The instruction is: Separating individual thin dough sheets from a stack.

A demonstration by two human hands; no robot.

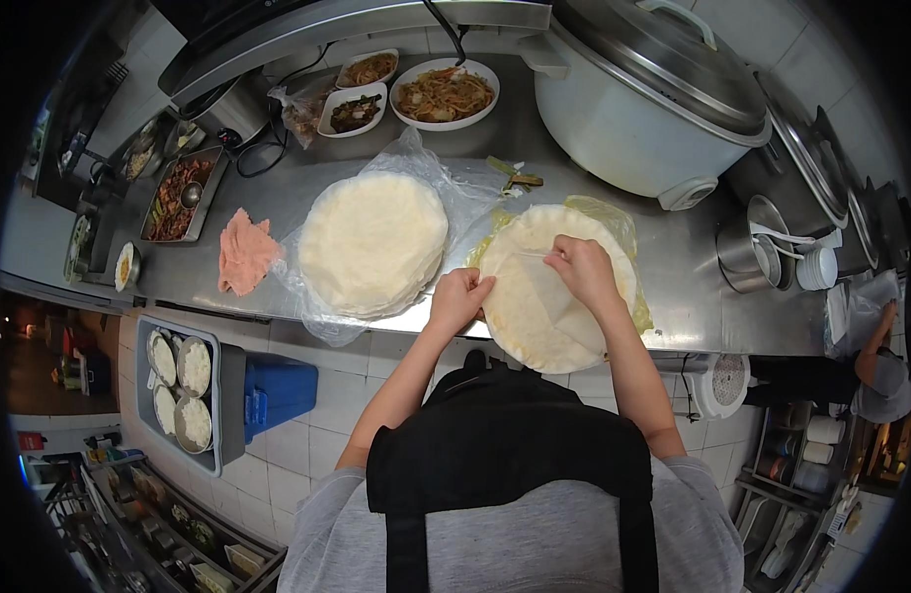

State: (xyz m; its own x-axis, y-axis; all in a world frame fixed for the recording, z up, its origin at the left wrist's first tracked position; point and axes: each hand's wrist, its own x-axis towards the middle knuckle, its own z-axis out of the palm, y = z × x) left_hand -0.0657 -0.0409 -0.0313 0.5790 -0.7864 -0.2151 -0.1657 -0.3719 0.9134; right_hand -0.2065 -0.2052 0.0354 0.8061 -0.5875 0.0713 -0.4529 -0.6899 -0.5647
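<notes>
My right hand (585,273) pinches a thin translucent sheet of round dough wrapper (537,274), partly lifted and folded over the right-hand stack (526,337). At that stack's left edge, my left hand (457,298) grips the rim between thumb and fingers. The stack overhangs the counter's front edge and rests on yellow-green plastic (624,228). Just left lies a taller pile of pale round wrappers (372,241) on a clear plastic bag (418,156). How many layers either hand holds is hidden.
A large rice cooker (633,111) stands behind the steel counter (681,296). Noodle dishes (446,96) sit at the back. Left are a pink cloth (246,252) and a food tray (180,199). A grey bin (229,400) holds several rice bowls. Another person (881,385) stands far right.
</notes>
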